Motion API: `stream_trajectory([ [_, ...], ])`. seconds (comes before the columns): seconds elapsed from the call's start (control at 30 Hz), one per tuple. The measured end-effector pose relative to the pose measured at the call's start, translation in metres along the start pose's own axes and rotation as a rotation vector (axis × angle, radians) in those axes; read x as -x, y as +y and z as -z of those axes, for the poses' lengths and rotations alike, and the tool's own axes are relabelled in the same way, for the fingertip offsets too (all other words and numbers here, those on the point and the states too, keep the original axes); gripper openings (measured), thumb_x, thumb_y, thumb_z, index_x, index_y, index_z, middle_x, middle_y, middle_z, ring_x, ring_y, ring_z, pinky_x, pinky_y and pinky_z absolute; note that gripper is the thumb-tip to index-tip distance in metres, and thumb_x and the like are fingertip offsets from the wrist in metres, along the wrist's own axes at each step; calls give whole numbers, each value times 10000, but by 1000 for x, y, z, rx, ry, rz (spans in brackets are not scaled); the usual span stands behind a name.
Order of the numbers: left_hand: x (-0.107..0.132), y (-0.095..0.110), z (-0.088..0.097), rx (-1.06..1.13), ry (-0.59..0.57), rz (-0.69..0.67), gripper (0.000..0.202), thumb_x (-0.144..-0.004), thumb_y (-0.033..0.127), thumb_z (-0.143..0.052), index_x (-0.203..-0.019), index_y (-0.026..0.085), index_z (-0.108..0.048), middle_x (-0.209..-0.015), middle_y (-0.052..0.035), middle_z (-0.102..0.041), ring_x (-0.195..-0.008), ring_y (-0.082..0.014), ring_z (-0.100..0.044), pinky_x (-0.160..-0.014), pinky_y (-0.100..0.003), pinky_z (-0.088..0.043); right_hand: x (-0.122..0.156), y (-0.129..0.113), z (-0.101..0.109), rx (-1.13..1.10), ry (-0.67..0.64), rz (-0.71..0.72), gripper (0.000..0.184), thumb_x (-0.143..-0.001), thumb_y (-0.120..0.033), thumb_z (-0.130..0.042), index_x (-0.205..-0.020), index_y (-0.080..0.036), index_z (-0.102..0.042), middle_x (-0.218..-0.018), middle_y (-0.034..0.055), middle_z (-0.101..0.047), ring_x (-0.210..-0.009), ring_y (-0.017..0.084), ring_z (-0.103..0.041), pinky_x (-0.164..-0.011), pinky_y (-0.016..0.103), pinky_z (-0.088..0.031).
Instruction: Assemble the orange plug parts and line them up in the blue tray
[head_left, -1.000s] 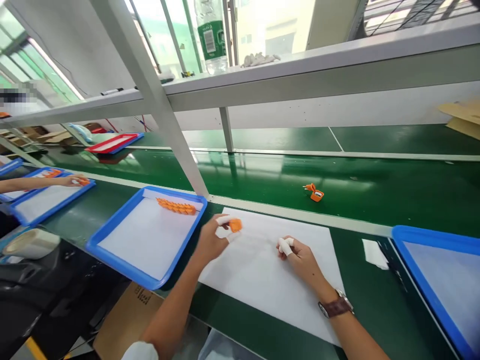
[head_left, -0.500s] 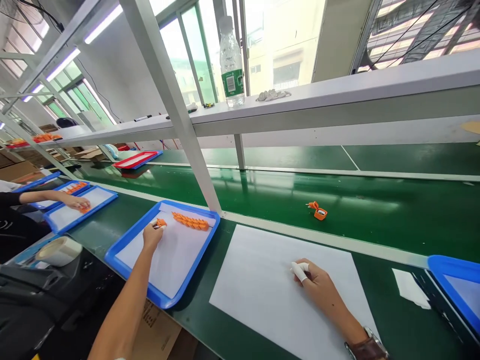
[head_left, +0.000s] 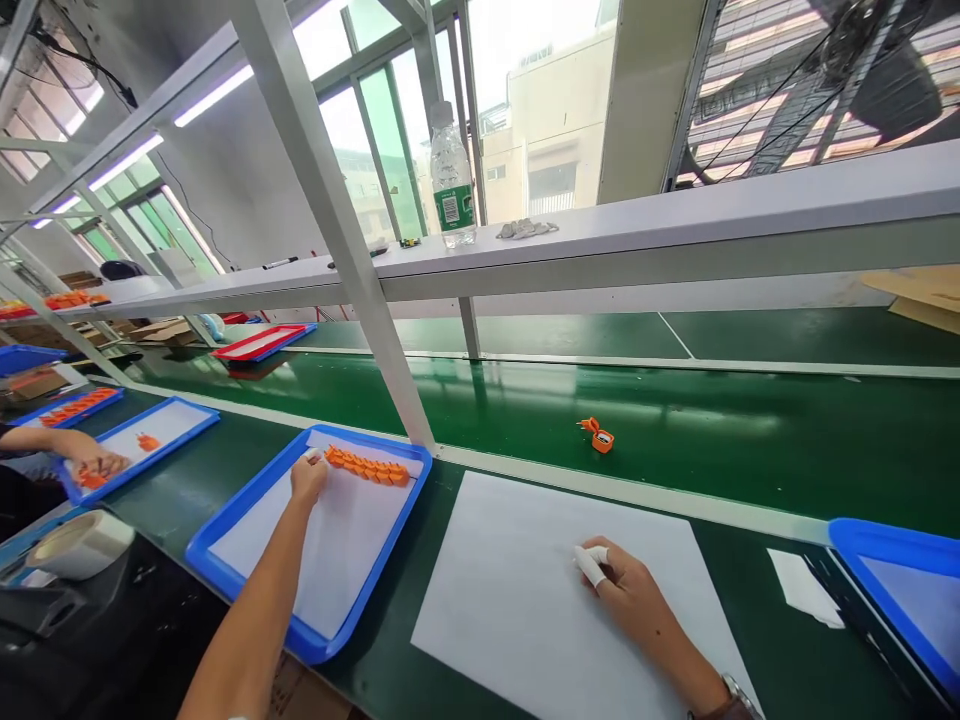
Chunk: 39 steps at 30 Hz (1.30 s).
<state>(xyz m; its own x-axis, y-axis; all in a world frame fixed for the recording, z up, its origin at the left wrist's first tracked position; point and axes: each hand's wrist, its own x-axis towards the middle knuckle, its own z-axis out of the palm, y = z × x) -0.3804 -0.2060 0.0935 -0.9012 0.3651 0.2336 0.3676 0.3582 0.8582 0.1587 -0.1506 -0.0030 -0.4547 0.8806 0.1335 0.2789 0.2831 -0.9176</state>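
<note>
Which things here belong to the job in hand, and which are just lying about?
Likely the job: left hand, blue tray beneath it, row of orange pieces, right hand, white sheet.

Probably just lying about: clear bottle, pale roll, white scrap.

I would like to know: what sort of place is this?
Probably a factory assembly line: a row of orange parts in a blue tray, a long green work surface, and a co-worker's hand at another tray.
</note>
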Motion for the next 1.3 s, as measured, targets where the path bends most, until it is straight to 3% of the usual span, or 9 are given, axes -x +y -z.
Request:
stream_trajectory([
  [0.13, 15, 43, -5, 93, 141, -201, 431, -920, 139, -501, -1345, 67, -494, -1275, -159, -592, -1185, -250, -591, -1065, -469, -454, -2, -1, 0, -38, 23, 29, 331, -943, -384, -505, -657, -225, -550, -821, 33, -662, -664, 194, -536, -625, 320, -417],
  [0.27, 59, 99, -42, 242, -40, -451, 399, -918, 280, -507, -1294, 169, -583, -1224, -77, -651, -1105, -218, -647, -996, -394, -527, -4, -4, 2, -53, 49, 58, 329, -945, -355, -508, -651, -213, -542, -815, 25, -638, -674, 178, -526, -632, 306, -402],
  [0.43, 159, 143, -136, 131, -870, -601, 401, -811, 409, -680, -1169, 228, -691, -1092, -53, -722, -970, -212, -683, -868, -332, -561, -3, -4, 3, -73, 61, 69, 300, -947, -316, -518, -669, -204, -529, -835, 19, -624, -680, 154, -514, -637, 288, -393],
  [0.53, 212, 147, -205, 46, -977, -568, 426, -706, 415, -789, -1067, 194, -741, -949, -61, -729, -788, -199, -680, -720, -309, -555, -3, -4, 3, -70, 78, 88, 289, -929, -283, -531, -652, -200, -521, -824, 20, -625, -670, 148, -515, -638, 285, -393],
  [0.63, 245, 152, -262, 12, -961, -497, 510, -665, 427, -835, -1068, 132, -731, -954, -85, -714, -824, -216, -672, -786, -337, -536, -5, -4, 3, -62, 100, 108, 282, -913, -255, -540, -638, -196, -518, -810, 22, -629, -665, 144, -526, -642, 283, -401],
  [0.77, 261, 166, -302, 80, -938, -378, 364, -871, 406, -688, -1108, 131, -665, -1128, -95, -677, -1009, -228, -652, -913, -430, -520, -6, -4, 2, -57, 123, 123, 290, -906, -239, -549, -623, -191, -513, -804, 23, -639, -657, 140, -539, -637, 278, -408],
  [0.97, 263, 171, -293, 332, -1062, -202, 362, -870, 396, -684, -1122, 138, -656, -1148, -112, -695, -1035, -244, -672, -922, -428, -533, -9, 0, 1, -132, 148, 105, 266, -873, -240, -588, -615, -186, -551, -804, 30, -646, -667, 148, -552, -640, 285, -424],
  [1.2, 295, 129, -195, 488, -1369, -148, 525, -763, 326, -782, -1251, 198, -635, -1216, -122, -697, -1128, -274, -665, -1000, -426, -517, -17, 5, 10, -448, 222, -96, 338, -981, -460, -431, -970, -177, -615, -735, 18, -626, -562, 149, -602, -541, 284, -526],
  [1.3, 307, 109, -162, 404, -1345, -312, 398, -843, 320, -697, -1231, 240, -656, -1209, -93, -696, -1119, -261, -662, -980, -436, -536, -17, 3, 15, -525, 231, -147, 439, -990, -535, -374, -1079, -170, -601, -822, 41, -650, -584, 148, -619, -537, 294, -551],
])
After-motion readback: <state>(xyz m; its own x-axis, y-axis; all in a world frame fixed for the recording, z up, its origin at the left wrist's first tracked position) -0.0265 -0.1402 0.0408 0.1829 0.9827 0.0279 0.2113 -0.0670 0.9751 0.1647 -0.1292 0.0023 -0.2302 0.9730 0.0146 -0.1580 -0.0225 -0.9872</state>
